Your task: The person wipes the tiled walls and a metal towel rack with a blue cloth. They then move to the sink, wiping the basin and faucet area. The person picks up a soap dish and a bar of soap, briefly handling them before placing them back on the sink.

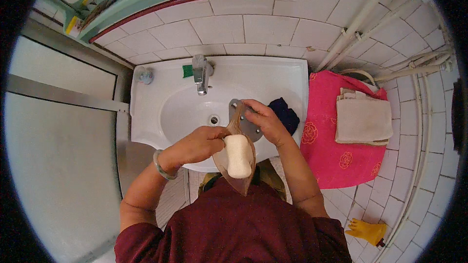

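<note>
My left hand (195,145) is closed on a brownish, see-through, leaf-shaped soap dish (241,185), gripping it near its narrow stem end. A cream bar of soap (239,155) lies in the dish, close to my front. Just beyond and to the right, my right hand (267,121) is closed on a flat grey piece with round holes (250,130), its fingers over the upper edge. The dish's stem overlaps the grey piece; whether they are joined I cannot tell. Both are held above the near part of the white washbasin (146,98).
Behind the bowl stands a chrome tap (201,74), with a green sponge (187,71) beside it. A clear object (145,75) sits at the back left corner. Dark blue cloth (284,116) lies on the right rim. Further right, folded towels (363,117) rest on a pink cover (324,158).
</note>
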A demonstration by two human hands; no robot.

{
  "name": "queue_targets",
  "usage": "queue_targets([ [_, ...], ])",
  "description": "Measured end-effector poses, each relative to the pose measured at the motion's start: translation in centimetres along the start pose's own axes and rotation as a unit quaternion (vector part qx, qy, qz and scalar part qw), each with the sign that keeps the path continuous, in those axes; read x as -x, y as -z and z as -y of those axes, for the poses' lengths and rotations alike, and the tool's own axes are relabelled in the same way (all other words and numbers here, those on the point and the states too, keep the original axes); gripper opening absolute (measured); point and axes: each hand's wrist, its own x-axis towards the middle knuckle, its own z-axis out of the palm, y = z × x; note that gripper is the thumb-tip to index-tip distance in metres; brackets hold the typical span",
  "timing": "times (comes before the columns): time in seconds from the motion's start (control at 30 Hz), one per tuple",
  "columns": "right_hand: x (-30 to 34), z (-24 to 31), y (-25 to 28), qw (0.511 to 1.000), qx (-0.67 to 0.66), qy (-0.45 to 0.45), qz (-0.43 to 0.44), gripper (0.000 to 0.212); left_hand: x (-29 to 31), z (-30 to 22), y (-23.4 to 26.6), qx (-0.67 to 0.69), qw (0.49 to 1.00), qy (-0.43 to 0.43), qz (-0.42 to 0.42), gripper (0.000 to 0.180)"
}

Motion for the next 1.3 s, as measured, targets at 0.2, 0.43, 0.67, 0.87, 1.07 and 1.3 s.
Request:
queue_targets([
  [0.2,-0.1,1.2,-1.2,0.997,-0.017,-0.034,-0.074,0.039,0.8,-1.6,0.6,0.011,0.999,0.049,-0.014,0.036],
  [0.43,-0.1,2.6,0.0,0.978,-0.158,0.066,-0.116,0.04,1.6,-1.4,-0.4,0.079,0.996,0.034,0.016,0.037],
  [0.67,0.0,4.8,-0.3,0.988,-0.075,0.093,-0.099,0.04,1.5,-2.1,-0.7,0.109,0.994,-0.001,0.03,0.04],
  [0.87,0.2,5.1,-0.6,0.993,-0.001,0.078,-0.087,0.038,1.5,-1.2,-1.0,0.121,0.992,-0.036,0.005,0.034],
  [1.07,0.5,5.8,-0.8,0.991,0.056,0.087,-0.08,0.036,2.2,-2.7,-0.4,0.125,0.992,0.029,0.015,0.037],
  [1.3,0.5,6.4,-0.7,0.989,0.099,0.083,-0.071,0.036,1.9,-0.9,-1.1,0.155,0.987,-0.054,0.0,0.036],
])
